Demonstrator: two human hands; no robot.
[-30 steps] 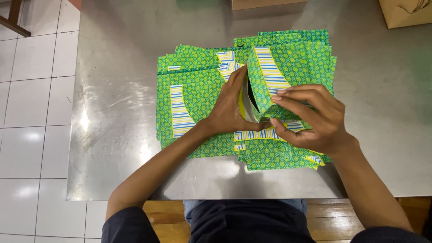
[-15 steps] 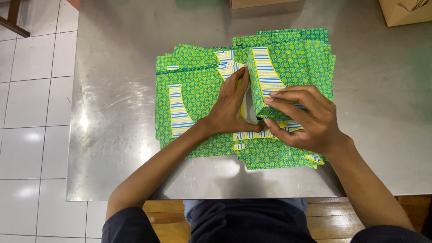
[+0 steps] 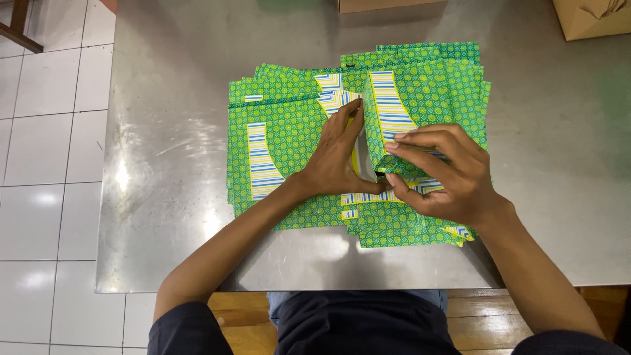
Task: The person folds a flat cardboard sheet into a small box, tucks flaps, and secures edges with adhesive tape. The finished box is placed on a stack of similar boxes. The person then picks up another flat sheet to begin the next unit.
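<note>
Folding a green patterned sheet into a box on the steel table point(image 3: 164, 98).

The left hand point(image 3: 335, 161) is lying flat, fingers stretched, pressing beside the half-raised sheet point(image 3: 407, 112), which is standing on the right one of 2 stacks point(image 3: 276, 151). The right hand point(image 3: 447, 174) is curling around the sheet's near end, fingertips pinching its lower flap. I judge the shaping step is in progress; the next move needs firm creasing of this flap.

I'm seeing bright green sheets point(image 3: 289, 151) showing a yellow flower print with blue, white and yellow striped bands. The folded sheet point(image 3: 411, 112) is showing the same print. The table point(image 3: 171, 131) is looking grey steel; the far-right box point(image 3: 591, 16) is looking brown.
</note>
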